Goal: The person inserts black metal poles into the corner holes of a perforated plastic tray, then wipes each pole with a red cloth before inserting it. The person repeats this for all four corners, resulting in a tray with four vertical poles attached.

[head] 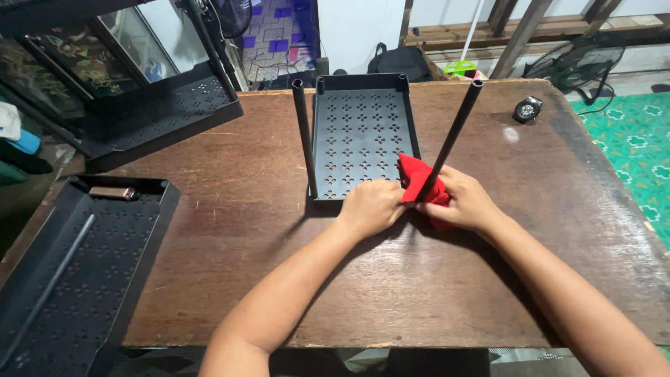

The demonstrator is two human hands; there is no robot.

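Gripping the near edge of the black perforated shelf tray (359, 136), the left hand (370, 207) is curled down over its rim, fingers folded tight and knuckles toward the camera. Right beside it, the right hand (466, 202) is closed around a red cloth (419, 181), and that cloth is bunched about the foot of a black tube leg (453, 136). Fingers narrow, then, on both sides: the left holding tray rim, the right holding cloth and tube base together.

Now the geometry. The tube starts at the right fingertips and runs up and away, leaning to the right, its open top end pointing toward the far right of the table. Its long axis is a steep diagonal, not quite upright. The right hand is plainly the nearer one to it; the left sits just across the tray's near right corner, nearly touching the cloth.

A second black tube (304, 136) stands at the tray's near left corner, left of the left fingers, close to upright. The tray itself lies flat on the brown wooden table (230, 230), its long axis running straight away from the fingers.

Off to the left, well apart, another perforated tray (77, 272) overhangs the table edge. Far right, a wristwatch (527, 109).
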